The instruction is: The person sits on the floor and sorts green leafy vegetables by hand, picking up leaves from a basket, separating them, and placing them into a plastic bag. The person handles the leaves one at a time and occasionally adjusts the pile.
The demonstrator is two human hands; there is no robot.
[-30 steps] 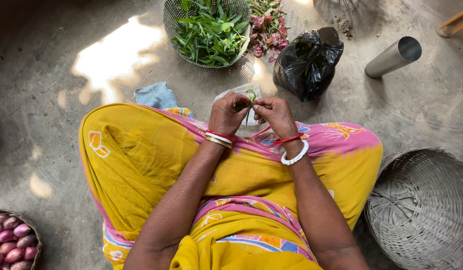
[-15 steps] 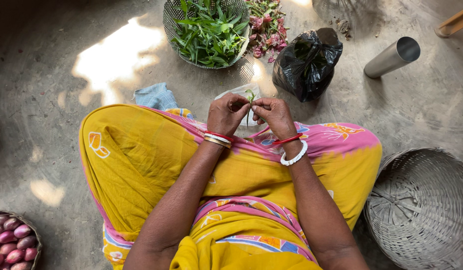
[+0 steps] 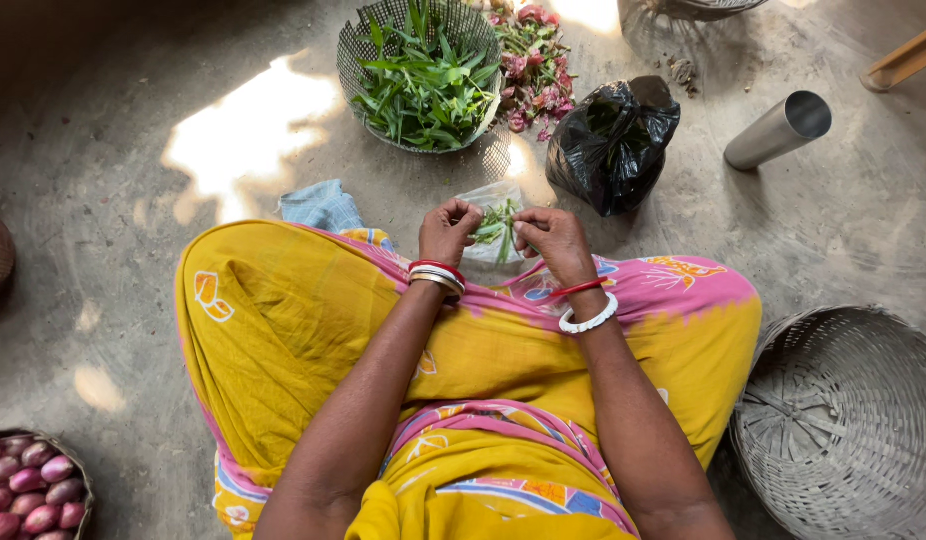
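Observation:
I sit on the floor in a yellow and pink garment. My left hand [image 3: 447, 230] and my right hand [image 3: 550, 236] are close together in front of my knees, both pinching a small green stem piece [image 3: 496, 222]. Right under the hands lies a clear plastic bag [image 3: 483, 200] with more green pieces on it. A round mesh basket of green leafy stems [image 3: 423, 75] stands farther ahead. Both wrists wear red and white bangles.
A black plastic bag [image 3: 611, 140] lies ahead on the right, pink flowers [image 3: 535, 70] next to the green basket. A steel tumbler [image 3: 778, 130] lies on its side. An upturned woven basket [image 3: 845, 420] sits at my right, a basket of red onions [image 3: 28, 490] at lower left, a blue cloth [image 3: 320, 205] by my knee.
The hands have barely moved; the fingers shifted slightly on the green piece over the plastic bag.

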